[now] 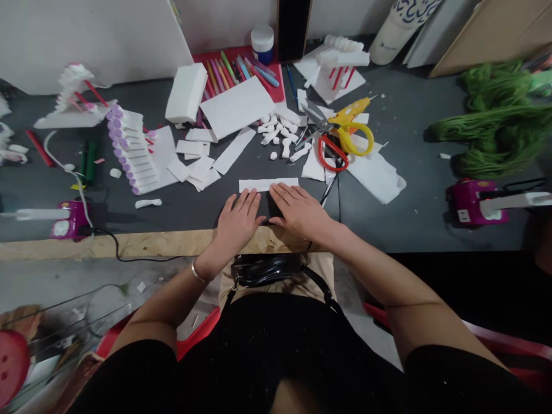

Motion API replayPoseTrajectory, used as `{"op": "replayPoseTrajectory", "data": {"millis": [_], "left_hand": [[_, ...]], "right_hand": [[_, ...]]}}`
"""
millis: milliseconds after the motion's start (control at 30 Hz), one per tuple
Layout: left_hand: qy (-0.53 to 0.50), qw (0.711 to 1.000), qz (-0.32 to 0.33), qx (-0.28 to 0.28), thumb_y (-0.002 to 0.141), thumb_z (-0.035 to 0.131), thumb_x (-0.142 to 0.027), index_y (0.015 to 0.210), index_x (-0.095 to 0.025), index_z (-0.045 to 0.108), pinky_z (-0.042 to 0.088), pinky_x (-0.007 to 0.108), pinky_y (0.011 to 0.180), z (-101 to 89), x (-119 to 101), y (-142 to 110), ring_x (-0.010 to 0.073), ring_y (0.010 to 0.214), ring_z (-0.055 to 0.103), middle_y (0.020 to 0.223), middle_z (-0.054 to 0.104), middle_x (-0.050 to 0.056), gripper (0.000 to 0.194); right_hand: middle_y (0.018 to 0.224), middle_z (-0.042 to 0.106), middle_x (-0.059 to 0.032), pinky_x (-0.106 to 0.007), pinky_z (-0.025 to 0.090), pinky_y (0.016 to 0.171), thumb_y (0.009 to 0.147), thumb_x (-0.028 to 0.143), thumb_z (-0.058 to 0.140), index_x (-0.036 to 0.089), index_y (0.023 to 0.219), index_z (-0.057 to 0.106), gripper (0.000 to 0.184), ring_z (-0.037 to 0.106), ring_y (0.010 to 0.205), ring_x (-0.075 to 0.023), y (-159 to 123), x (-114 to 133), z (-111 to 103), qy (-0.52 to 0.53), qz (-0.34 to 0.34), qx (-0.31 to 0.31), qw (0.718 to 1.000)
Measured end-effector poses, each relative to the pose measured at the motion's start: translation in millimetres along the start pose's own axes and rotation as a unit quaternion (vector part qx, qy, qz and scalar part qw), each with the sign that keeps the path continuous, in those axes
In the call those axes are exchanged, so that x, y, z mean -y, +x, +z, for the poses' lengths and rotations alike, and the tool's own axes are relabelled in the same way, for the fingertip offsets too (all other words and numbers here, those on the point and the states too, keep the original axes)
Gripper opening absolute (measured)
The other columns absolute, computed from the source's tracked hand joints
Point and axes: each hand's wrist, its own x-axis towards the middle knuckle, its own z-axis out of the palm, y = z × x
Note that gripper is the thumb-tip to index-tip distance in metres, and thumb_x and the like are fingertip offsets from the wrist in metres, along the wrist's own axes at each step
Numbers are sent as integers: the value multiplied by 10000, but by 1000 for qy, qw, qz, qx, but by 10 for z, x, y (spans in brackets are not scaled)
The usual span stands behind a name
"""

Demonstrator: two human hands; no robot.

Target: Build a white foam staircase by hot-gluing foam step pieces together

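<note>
A narrow white paper strip (268, 184) lies across the dark table in front of me. My left hand (240, 217) rests flat with its fingertips on the strip's near edge toward the left. Beside it, my right hand (298, 210) also lies flat, fingers stretched over the strip's right half. The two thumbs nearly meet below the strip. Beyond my hands are small rolled white pieces (280, 131) and cut white paper pieces (200, 167). Scissors with a yellow handle (356, 138) and scissors with a red handle (333, 155) lie to the right.
Purple glue-gun-like devices stand at left (72, 221) and right (474, 201). A yellow glue gun (351, 111) lies behind the scissors. White models with red sticks (71, 106) stand at the back. Green yarn (495, 123) lies far right. Colored pens (224, 72) and a bottle (392, 34) sit behind.
</note>
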Motion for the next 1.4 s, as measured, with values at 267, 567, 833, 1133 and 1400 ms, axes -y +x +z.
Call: {"op": "replayPoseTrajectory", "data": {"millis": [267, 567, 833, 1133, 1400], "left_hand": [[-3, 999, 21, -28, 1133, 356, -309, 1515, -50, 551, 465, 500, 1175, 53, 105, 23, 316, 1477, 571, 1533, 627, 213, 501], [-46, 998, 44, -22, 1087, 478, -258, 1180, -137, 749, 584, 404, 850, 28, 496, 351, 293, 1094, 669, 1168, 749, 174, 311], [13, 991, 120, 49, 1071, 463, -195, 1027, -121, 749, 527, 389, 813, -144, 625, 568, 289, 993, 652, 999, 717, 154, 299], [8, 998, 63, 16, 1004, 475, -177, 1017, -128, 719, 503, 378, 702, -113, 532, 564, 313, 1025, 655, 1002, 721, 166, 249], [-73, 997, 0, -5, 973, 502, -195, 969, -183, 677, 531, 402, 838, -43, 568, 569, 293, 1012, 633, 975, 701, 138, 176]], "right_hand": [[1648, 519, -179, -520, 403, 1244, 1067, 408, 477, 75, 1582, 505, 614, 514, 1529, -329, -366, -165, 57, -35, 83, -34, 995], [1219, 817, -117, -486, 451, 983, 1074, 206, 450, 197, 1226, 783, 367, 643, 1137, -304, -145, -409, -32, -48, 60, -103, 992], [914, 760, -129, -470, 398, 887, 1067, 163, 407, 218, 930, 791, 412, 559, 962, -298, 35, -551, -88, -91, -1, -104, 990], [981, 760, -166, -500, 394, 903, 1026, 290, 487, 170, 995, 784, 322, 563, 982, -325, 123, -558, -93, -91, 1, -92, 992], [949, 729, -135, -482, 411, 916, 1028, 236, 430, 197, 939, 741, 325, 559, 1023, -324, 145, -614, 32, -73, 43, -140, 986]]}}
